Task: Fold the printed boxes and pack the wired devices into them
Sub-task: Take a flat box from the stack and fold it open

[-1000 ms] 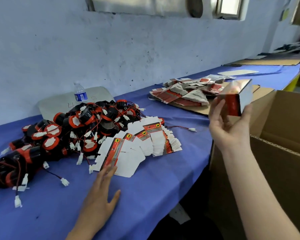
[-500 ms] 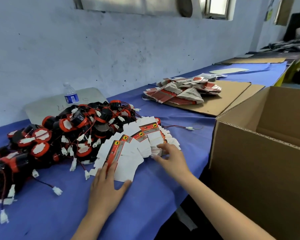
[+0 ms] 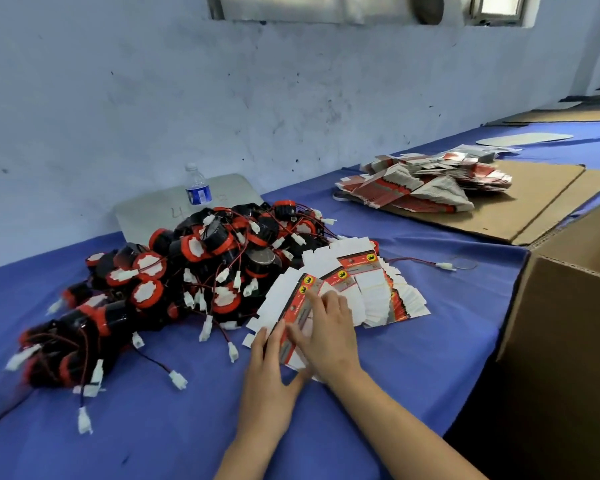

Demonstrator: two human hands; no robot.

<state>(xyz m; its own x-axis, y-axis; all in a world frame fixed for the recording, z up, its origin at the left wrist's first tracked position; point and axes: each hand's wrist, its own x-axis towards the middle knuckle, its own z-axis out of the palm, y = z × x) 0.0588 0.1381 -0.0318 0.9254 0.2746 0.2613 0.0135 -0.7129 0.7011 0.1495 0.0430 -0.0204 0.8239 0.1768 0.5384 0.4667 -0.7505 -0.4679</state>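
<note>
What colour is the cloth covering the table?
Blue, plain, with no pattern; the tablecloth shows in the head view.

Two hands [image 3: 291, 355] are counted. One bottle [image 3: 197, 186] and one carton [image 3: 568, 327] are seen. Flat boxes lie in two piles [image 3: 371, 289] [image 3: 426, 183]. Wired devices [image 3: 187, 271] form one heap; their number cannot be counted.

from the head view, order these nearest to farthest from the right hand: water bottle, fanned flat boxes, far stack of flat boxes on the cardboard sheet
1. fanned flat boxes: directly under the right hand, touching it.
2. water bottle: behind the pile of wired devices, by the wall, to the left.
3. far stack of flat boxes: up the table to the right, on the cardboard sheet.
</note>
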